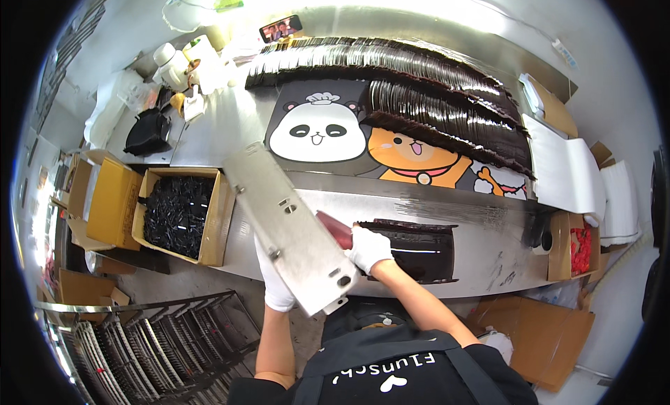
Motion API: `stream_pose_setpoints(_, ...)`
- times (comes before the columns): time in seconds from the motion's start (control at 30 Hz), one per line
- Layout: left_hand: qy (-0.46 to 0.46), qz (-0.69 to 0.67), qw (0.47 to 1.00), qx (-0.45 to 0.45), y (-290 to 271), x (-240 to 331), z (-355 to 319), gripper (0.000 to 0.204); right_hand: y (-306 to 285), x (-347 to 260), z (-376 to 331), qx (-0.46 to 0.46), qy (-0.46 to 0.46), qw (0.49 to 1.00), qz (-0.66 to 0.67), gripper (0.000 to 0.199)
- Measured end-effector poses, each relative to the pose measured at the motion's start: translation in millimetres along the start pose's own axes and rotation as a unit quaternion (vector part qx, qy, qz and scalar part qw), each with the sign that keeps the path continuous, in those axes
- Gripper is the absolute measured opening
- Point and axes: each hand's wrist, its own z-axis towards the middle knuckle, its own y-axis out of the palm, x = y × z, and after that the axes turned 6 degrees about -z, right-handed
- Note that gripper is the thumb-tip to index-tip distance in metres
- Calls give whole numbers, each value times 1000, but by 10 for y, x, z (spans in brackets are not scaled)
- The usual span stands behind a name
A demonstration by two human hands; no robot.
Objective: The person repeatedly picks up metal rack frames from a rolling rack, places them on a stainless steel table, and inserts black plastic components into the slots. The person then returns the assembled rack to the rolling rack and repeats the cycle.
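Tilted up in front of me is a long flat metal plate point(283, 220) with slots and round holes. My left hand point(278, 285), in a white glove, is closed on its left edge, the fingers mostly hidden behind it. A dark red glossy piece point(336, 230) shows beside the plate's right edge. Closed at that piece is my white-gloved right hand point(370, 249), close against the plate. Just right of this hand, dark glossy curved panels point(424, 253) lie on the metal table point(488, 244).
Long rows of dark glossy panels point(447, 115) stand along the back on a cartoon mat point(317, 133). A cardboard box point(222, 220) of small black parts is at left, a box of red parts point(581, 248) at right. A metal rack point(153, 349) stands lower left. A phone point(280, 29) leans behind.
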Motion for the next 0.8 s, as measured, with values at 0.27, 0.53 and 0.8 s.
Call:
stream_pose_setpoints(0.27,179,491,853,4,455,176,262,115,51,405,-20,-20,-91,994,54,57)
stream_pose_setpoints(0.53,-39,775,625,84,-837,-293,376,115,136,1290,-229,-140,110,873,453,55)
stream_pose_setpoints(0.8,-101,762,639,-10,-44,-450,348,68,514,782,-642,-18,71,926,371,74)
